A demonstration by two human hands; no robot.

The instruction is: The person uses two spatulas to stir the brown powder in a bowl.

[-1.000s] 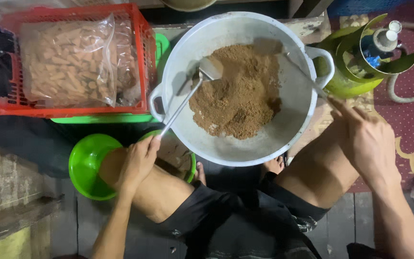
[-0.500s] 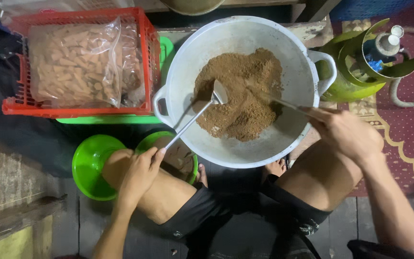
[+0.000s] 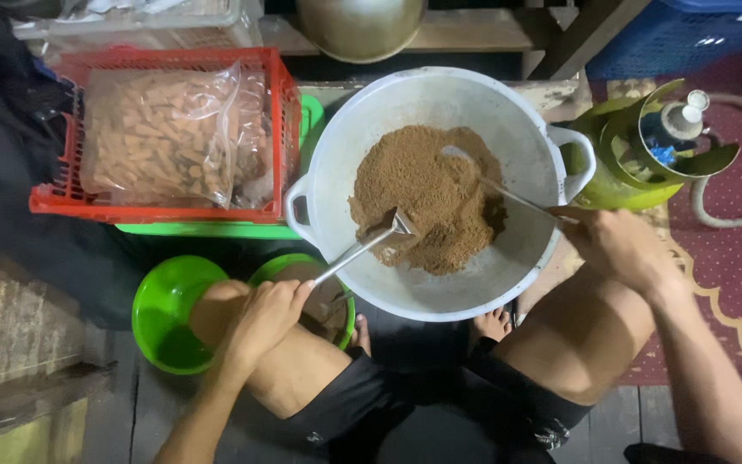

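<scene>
Now I'm working two spoons through the brown powder (image 3: 427, 202) heaped in the white basin (image 3: 371, 129) between my knees: left hand (image 3: 259, 318) clamped on one spoon (image 3: 371, 242), right hand (image 3: 620, 249) gripping the other spoon (image 3: 496, 185), angled inward from opposite sides, green bowls (image 3: 160, 301) just beside.

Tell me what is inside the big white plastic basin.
The big white plastic basin holds brown crumbly powder and two metal spoons. The bottom beneath the powder is covered.
</scene>
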